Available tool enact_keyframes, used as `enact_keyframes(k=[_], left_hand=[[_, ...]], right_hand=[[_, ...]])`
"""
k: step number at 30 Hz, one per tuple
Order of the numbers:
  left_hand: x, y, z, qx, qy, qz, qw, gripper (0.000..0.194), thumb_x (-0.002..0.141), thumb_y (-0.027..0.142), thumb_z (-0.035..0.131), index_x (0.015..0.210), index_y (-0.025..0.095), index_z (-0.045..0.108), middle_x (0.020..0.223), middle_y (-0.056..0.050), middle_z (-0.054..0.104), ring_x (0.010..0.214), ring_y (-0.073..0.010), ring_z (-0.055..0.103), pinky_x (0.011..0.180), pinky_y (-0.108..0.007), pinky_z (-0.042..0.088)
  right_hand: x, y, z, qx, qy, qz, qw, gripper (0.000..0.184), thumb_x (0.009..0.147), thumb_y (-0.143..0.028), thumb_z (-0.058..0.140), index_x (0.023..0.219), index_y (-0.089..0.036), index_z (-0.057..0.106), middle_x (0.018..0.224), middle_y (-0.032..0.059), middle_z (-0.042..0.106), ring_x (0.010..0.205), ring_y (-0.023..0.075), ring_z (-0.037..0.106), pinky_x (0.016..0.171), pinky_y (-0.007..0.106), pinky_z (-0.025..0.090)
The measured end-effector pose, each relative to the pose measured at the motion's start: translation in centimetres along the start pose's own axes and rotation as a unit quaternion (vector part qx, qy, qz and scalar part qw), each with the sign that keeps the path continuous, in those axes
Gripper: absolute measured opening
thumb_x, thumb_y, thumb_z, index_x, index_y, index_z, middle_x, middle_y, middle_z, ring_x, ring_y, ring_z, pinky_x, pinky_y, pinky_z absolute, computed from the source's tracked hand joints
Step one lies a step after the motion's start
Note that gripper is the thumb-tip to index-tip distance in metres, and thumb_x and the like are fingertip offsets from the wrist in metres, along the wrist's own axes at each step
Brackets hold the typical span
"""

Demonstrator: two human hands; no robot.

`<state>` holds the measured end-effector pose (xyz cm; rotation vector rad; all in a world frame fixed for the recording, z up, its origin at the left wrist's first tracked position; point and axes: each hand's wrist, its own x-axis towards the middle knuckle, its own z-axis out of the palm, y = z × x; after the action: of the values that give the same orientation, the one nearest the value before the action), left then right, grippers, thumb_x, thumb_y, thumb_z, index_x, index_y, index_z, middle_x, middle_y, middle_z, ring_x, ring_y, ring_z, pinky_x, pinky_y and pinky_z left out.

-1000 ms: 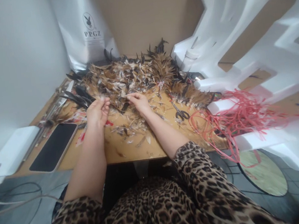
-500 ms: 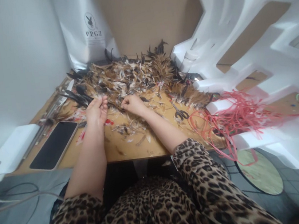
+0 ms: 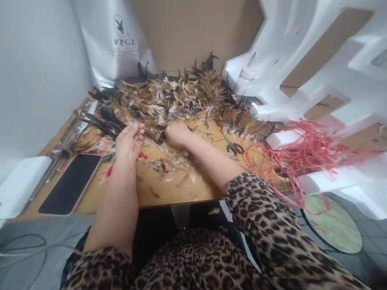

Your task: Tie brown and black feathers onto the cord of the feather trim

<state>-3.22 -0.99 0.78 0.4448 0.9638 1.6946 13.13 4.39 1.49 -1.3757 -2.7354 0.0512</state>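
A broad heap of brown, white and black feathers [image 3: 169,96] covers the back of the wooden table. My left hand [image 3: 129,141] is at its front left edge, palm turned up, fingers curled and pinched on feathers; pale brown tufts show at the fingertips. Long black feathers [image 3: 103,121] stick out just behind this hand. My right hand [image 3: 178,134] is closed at the front of the heap, its back toward me. Dark feathers lie against its fingertips, which are hidden, so what they grip cannot be made out. Loose feather scraps [image 3: 171,164] are scattered on the tabletop below.
Black-handled scissors [image 3: 234,148] lie right of my right hand. Tangled red strips [image 3: 311,148] hang over the right edge beside white foam packing [image 3: 347,177]. A phone [image 3: 71,184] and a cabled white power bank [image 3: 14,188] lie at left. A silver bag [image 3: 119,45] stands behind.
My right hand has shifted slightly right and turned, so its fingertips are now hidden. My left hand keeps its pinch with little movement. The whole view has shifted slightly.
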Motion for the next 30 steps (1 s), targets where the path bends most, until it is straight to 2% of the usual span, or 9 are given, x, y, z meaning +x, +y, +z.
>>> enact_keyframes(k=[2, 4, 7, 9, 11, 13, 18, 24, 30], left_hand=[[-0.1, 0.0, 0.1, 0.006, 0.003, -0.006, 1.000, 0.010, 0.079, 0.009, 0.061, 0.070, 0.013, 0.059, 0.068, -0.002, 0.068, 0.051, -0.0025, 0.058, 0.044, -0.008, 0.042], [-0.1, 0.0, 0.0, 0.010, 0.000, -0.009, 1.000, 0.009, 0.078, 0.009, 0.062, 0.070, 0.012, 0.059, 0.068, -0.002, 0.068, 0.051, -0.0028, 0.058, 0.044, -0.008, 0.042], [0.0, -0.4, 0.0, 0.025, -0.022, -0.023, 0.999, 0.007, 0.078, 0.009, 0.062, 0.071, 0.011, 0.060, 0.070, -0.004, 0.069, 0.052, -0.0037, 0.060, 0.044, -0.009, 0.043], [0.1, -0.8, 0.0, 0.044, -0.040, -0.041, 0.997, 0.006, 0.078, 0.009, 0.063, 0.072, 0.010, 0.061, 0.071, -0.006, 0.070, 0.053, -0.0051, 0.062, 0.043, -0.009, 0.044], [0.0, -1.2, 0.1, 0.063, -0.057, -0.063, 0.994, 0.005, 0.078, 0.008, 0.062, 0.073, 0.008, 0.063, 0.072, -0.008, 0.070, 0.054, -0.0070, 0.064, 0.043, -0.010, 0.045], [-0.2, -1.5, 0.2, 0.079, -0.075, -0.085, 0.990, 0.005, 0.078, 0.007, 0.061, 0.074, 0.006, 0.064, 0.071, -0.009, 0.071, 0.054, -0.0087, 0.065, 0.042, -0.011, 0.045], [-0.5, -1.6, 0.4, 0.087, -0.098, -0.121, 0.984, 0.007, 0.079, 0.004, 0.059, 0.079, 0.006, 0.067, 0.072, -0.010, 0.071, 0.053, -0.0097, 0.066, 0.040, -0.011, 0.044], [-0.4, -1.6, 0.3, 0.072, -0.133, -0.133, 0.980, 0.010, 0.080, 0.003, 0.058, 0.077, 0.005, 0.067, 0.072, -0.010, 0.071, 0.053, -0.0077, 0.065, 0.042, -0.009, 0.045], [-0.5, -1.7, 0.3, 0.079, -0.126, -0.133, 0.980, 0.010, 0.078, 0.002, 0.058, 0.075, 0.005, 0.067, 0.069, -0.010, 0.070, 0.052, -0.0083, 0.064, 0.042, -0.010, 0.046]], right_hand=[[0.3, 0.7, 0.2, 0.103, 0.005, 0.019, 0.995, 0.017, 0.072, -0.014, 0.056, 0.075, -0.009, 0.072, 0.084, 0.0169, 0.071, 0.082, 0.0249, 0.064, 0.077, 0.033, 0.045], [0.4, 1.3, 0.3, 0.285, 0.027, 0.044, 0.957, 0.013, 0.071, -0.017, 0.059, 0.068, -0.011, 0.070, 0.069, 0.0081, 0.068, 0.067, 0.0168, 0.061, 0.068, 0.027, 0.044], [0.5, 1.7, 0.5, 0.571, 0.080, 0.103, 0.810, 0.011, 0.067, -0.024, 0.065, 0.066, -0.013, 0.067, 0.056, -0.0011, 0.061, 0.052, 0.0070, 0.050, 0.056, 0.020, 0.039], [0.5, 1.4, 0.6, 0.684, 0.087, 0.135, 0.711, 0.014, 0.063, -0.027, 0.070, 0.067, -0.014, 0.066, 0.051, -0.0042, 0.057, 0.047, 0.0044, 0.043, 0.049, 0.018, 0.033], [0.6, 0.6, 0.6, 0.746, 0.073, 0.144, 0.646, 0.019, 0.058, -0.028, 0.075, 0.068, -0.015, 0.065, 0.048, -0.0058, 0.055, 0.045, 0.0037, 0.041, 0.044, 0.017, 0.029], [0.6, -0.3, 0.6, 0.780, 0.069, 0.139, 0.606, 0.023, 0.054, -0.027, 0.077, 0.069, -0.015, 0.064, 0.048, -0.0065, 0.054, 0.045, 0.0034, 0.042, 0.043, 0.016, 0.028], [0.3, -1.8, 0.7, 0.810, 0.087, 0.137, 0.564, 0.022, 0.056, -0.026, 0.077, 0.067, -0.015, 0.062, 0.049, -0.0072, 0.054, 0.046, 0.0029, 0.043, 0.043, 0.015, 0.029], [0.0, -2.0, 1.6, 0.791, 0.108, 0.148, 0.584, 0.026, 0.059, -0.033, 0.077, 0.071, -0.016, 0.062, 0.051, -0.0071, 0.054, 0.048, 0.0035, 0.045, 0.045, 0.015, 0.029], [0.2, -2.2, 2.3, 0.794, 0.147, 0.144, 0.572, 0.028, 0.058, -0.036, 0.076, 0.071, -0.016, 0.061, 0.049, -0.0086, 0.050, 0.046, 0.0029, 0.042, 0.044, 0.016, 0.028]])
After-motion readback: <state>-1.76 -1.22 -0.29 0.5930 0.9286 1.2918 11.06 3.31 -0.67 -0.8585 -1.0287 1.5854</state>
